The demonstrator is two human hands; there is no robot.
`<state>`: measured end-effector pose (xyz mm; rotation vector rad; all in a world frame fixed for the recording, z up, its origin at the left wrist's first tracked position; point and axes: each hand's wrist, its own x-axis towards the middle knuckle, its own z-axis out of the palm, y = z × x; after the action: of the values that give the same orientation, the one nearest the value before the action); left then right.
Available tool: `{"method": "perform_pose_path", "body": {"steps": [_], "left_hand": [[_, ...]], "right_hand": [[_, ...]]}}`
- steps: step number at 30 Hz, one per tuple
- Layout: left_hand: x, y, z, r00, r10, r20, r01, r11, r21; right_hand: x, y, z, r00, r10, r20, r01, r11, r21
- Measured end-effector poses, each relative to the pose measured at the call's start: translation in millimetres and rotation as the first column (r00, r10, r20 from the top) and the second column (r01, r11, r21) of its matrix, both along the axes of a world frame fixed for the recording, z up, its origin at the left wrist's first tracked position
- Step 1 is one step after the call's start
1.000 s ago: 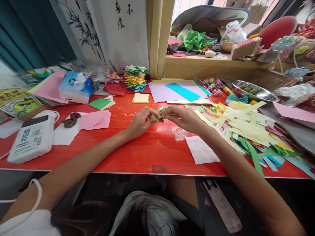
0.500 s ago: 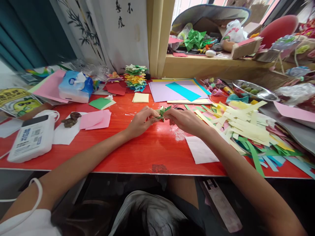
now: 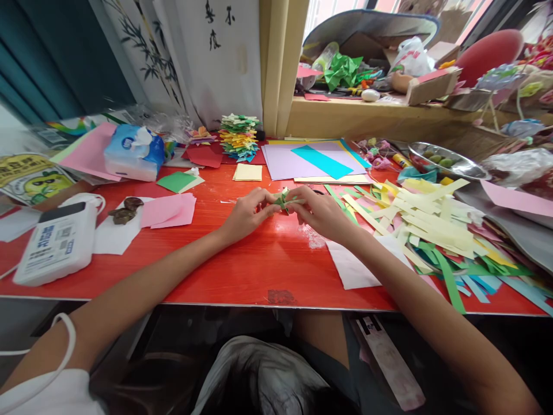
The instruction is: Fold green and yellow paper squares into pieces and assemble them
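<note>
A small folded green paper piece (image 3: 281, 200) is pinched between my two hands above the red table (image 3: 242, 271). My left hand (image 3: 249, 214) grips its left side with thumb and fingertips. On the other side, my right hand (image 3: 320, 212) pinches a pale green end of it. Fingers hide part of the folds. Below my right forearm lies a white sheet (image 3: 349, 268). Behind the hands sit a small stack of cream paper squares (image 3: 247, 172) and larger lilac sheets (image 3: 279, 161) with a blue strip (image 3: 322, 162) across them.
A heap of cut paper strips (image 3: 436, 222) covers the right side, near a metal bowl (image 3: 449, 161). At left are pink squares (image 3: 168, 211), a white box-shaped device (image 3: 56, 245) and a tissue pack (image 3: 133, 153). A tower of folded paper pieces (image 3: 239, 137) stands at the back.
My right hand has shifted slightly, its fingers now more curled around the end of the green paper piece. The left hand stays nearly in place.
</note>
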<state>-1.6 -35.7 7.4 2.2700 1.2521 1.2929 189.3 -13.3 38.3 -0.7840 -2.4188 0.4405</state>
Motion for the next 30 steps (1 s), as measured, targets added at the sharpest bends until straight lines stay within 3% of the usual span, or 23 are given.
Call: {"method": "perform_pose_path", "body": {"steps": [3, 7, 11, 19, 30], "left_hand": [[1.9, -0.9, 1.0, 1.000, -0.005, -0.018, 0.005, 1.000, 0.011], [5.3, -4.0, 0.7, 0.994, -0.008, 0.105, 0.016, 0.997, -0.077], [7.2, -5.8, -0.8, 0.981, 0.022, 0.192, 0.000, 0.993, -0.114], [6.1, -6.8, 1.3, 0.995, 0.046, 0.083, -0.042, 0.998, -0.046], [7.4, -7.4, 0.5, 1.000, 0.007, 0.029, -0.007, 1.000, 0.002]], "right_hand": [[-0.1, 2.0, -1.1, 0.993, -0.020, -0.112, -0.001, 0.983, -0.182], [1.4, 4.2, -1.6, 0.977, -0.036, -0.209, -0.036, 0.943, -0.332], [1.5, 1.5, 1.4, 0.978, -0.042, -0.205, -0.020, 0.956, -0.292], [-3.1, -5.4, 4.1, 0.981, -0.074, -0.182, 0.054, 0.992, -0.114], [0.2, -2.6, 5.9, 0.992, -0.023, -0.123, 0.015, 0.998, -0.060]]}}
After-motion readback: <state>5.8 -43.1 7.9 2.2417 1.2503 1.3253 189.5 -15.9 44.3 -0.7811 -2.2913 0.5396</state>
